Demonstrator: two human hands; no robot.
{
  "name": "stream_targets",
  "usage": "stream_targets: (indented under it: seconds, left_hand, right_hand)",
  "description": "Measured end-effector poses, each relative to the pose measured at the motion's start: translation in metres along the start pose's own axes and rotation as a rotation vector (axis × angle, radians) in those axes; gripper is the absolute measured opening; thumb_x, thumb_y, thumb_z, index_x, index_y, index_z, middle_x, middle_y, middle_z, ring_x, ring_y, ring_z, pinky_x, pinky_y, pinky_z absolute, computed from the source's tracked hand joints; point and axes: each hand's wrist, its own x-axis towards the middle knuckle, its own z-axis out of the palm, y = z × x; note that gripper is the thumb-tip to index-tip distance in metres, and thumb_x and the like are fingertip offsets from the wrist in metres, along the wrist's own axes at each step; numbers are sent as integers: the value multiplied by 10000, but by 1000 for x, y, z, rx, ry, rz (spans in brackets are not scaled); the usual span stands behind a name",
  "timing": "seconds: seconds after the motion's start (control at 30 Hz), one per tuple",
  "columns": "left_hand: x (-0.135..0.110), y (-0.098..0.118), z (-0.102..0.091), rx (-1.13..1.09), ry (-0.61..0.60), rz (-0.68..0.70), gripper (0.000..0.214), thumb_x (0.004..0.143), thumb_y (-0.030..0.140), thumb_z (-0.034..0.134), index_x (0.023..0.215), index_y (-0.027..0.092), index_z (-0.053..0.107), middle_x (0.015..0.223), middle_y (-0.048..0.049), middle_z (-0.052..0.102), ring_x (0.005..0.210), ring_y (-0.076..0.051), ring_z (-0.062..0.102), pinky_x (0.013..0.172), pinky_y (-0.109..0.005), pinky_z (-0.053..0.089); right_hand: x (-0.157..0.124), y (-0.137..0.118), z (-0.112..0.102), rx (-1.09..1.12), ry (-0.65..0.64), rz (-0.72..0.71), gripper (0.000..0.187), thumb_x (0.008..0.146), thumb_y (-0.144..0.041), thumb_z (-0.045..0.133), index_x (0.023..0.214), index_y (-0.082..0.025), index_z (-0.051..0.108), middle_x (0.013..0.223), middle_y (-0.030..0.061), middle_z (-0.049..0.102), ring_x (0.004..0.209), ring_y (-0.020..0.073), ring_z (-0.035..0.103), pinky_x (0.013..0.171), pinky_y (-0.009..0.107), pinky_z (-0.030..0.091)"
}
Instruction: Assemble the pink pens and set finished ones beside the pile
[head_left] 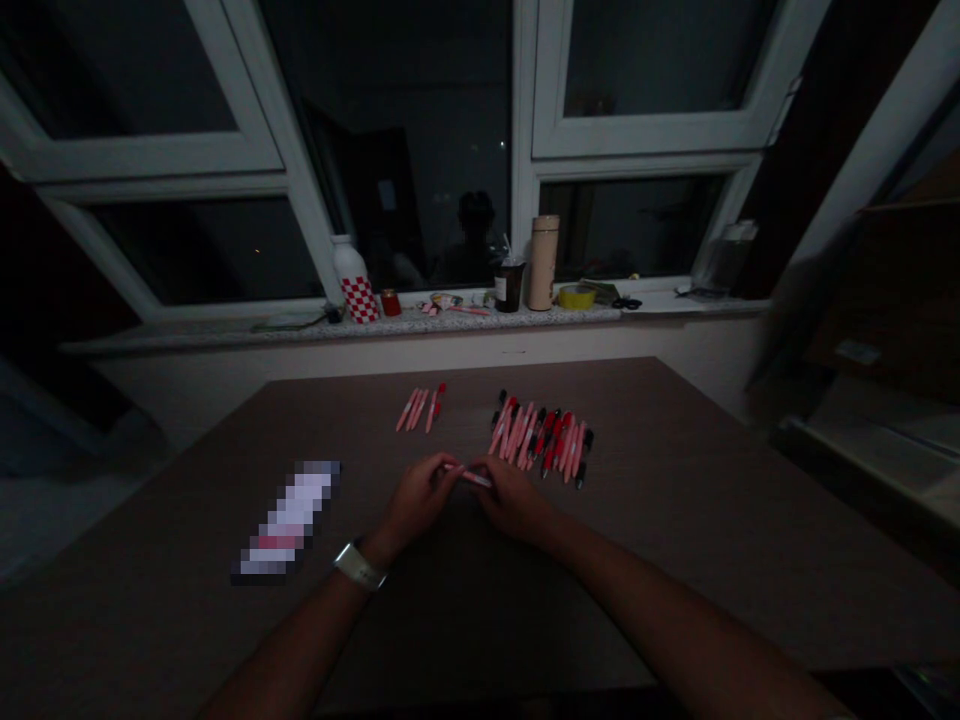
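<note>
Between my two hands, above the brown table, is a slim pink pen (475, 478). My left hand (420, 500), with a watch (361, 566) on its wrist, pinches the pen's left end. My right hand (516, 502) is closed round its other end, and its fingertips are partly hidden. Beyond my right hand lies a loose pile of pink pens (517, 437) mixed with red and black pieces that look like caps or pens (551, 425). A smaller group of pink pens (412, 410) lies farther off to the left, beside small red pieces (442, 388).
A blurred-out flat object (289, 522) lies on the table (645, 600) at left. Along the windowsill (450, 322) stand a checkered white bottle (354, 280), a red jar (391, 302), a dark cup (509, 285), a beige flask (544, 262) and yellow tape (577, 297). Boxes (885, 300) are stacked at right.
</note>
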Motion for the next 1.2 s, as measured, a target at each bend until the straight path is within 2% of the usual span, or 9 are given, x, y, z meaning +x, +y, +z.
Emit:
stream_targets:
  seconds: [0.1, 0.17, 0.33, 0.5, 0.67, 0.77, 0.87, 1.07, 1.2]
  left_hand:
    - [0, 4, -1, -31, 7, 77, 220, 945, 365, 533, 971, 188, 661, 933, -55, 695, 862, -191, 635, 760, -276, 466]
    - [0, 6, -1, -31, 11, 83, 205, 941, 347, 533, 977, 188, 658, 940, -61, 691, 861, -192, 631, 758, -279, 467]
    - [-1, 5, 0, -45, 26, -10, 250, 904, 374, 577, 1051, 185, 648, 923, -51, 699, 774, -186, 628, 684, -274, 461]
    - [1, 7, -1, -142, 58, -91, 246, 885, 401, 570, 944, 179, 658, 829, -36, 688, 765, -191, 635, 689, -271, 459]
    - [6, 1, -2, -329, 180, -211, 317, 837, 473, 616, 904, 164, 644, 779, -35, 669, 730, -185, 626, 653, -260, 457]
    - [9, -7, -1, -451, 226, -287, 363, 796, 505, 659, 904, 160, 626, 751, -34, 668, 661, -165, 611, 583, -239, 433]
    - [10, -12, 0, -515, 259, -337, 399, 760, 526, 689, 901, 159, 621, 720, -28, 661, 595, -145, 581, 525, -222, 397]
    - [9, -7, -2, -514, 268, -351, 413, 737, 533, 706, 894, 158, 635, 690, -13, 652, 553, -125, 547, 497, -212, 373]
    - [9, -4, -2, -521, 262, -352, 419, 731, 539, 708, 891, 159, 633, 688, -8, 656, 552, -124, 546, 504, -214, 376]
  right_hand:
    - [1, -1, -1, 29, 3, 1, 312, 876, -95, 552, 1177, -176, 542, 1088, 92, 665, 975, 207, 626, 855, 321, 468]
    - [1, -1, -1, 43, 15, 8, 299, 876, -93, 549, 1165, -168, 545, 1069, 95, 669, 965, 209, 628, 844, 323, 470]
    - [1, 0, 1, 64, 45, 13, 288, 877, -107, 556, 1159, -170, 546, 1031, 84, 672, 928, 199, 627, 820, 315, 467]
    - [3, 5, 5, 148, 62, 101, 336, 818, -107, 621, 1138, -179, 550, 924, 37, 661, 810, 166, 617, 736, 282, 470]
    - [9, 13, 10, 398, 173, 286, 249, 824, -225, 650, 1054, -185, 562, 873, 26, 657, 762, 156, 638, 684, 269, 496]
    - [11, 19, 13, 495, 229, 342, 246, 812, -301, 668, 1012, -190, 576, 881, 36, 670, 777, 172, 661, 683, 282, 510]
    - [12, 24, 13, 564, 265, 369, 277, 803, -404, 668, 968, -193, 598, 838, 31, 674, 703, 169, 657, 624, 275, 505]
    - [14, 21, 8, 575, 225, 391, 349, 840, -530, 599, 801, -183, 621, 623, 12, 647, 546, 151, 604, 534, 248, 451]
    - [14, 20, 8, 640, 239, 428, 360, 773, -533, 671, 851, -190, 593, 664, 7, 671, 515, 138, 587, 493, 231, 423]
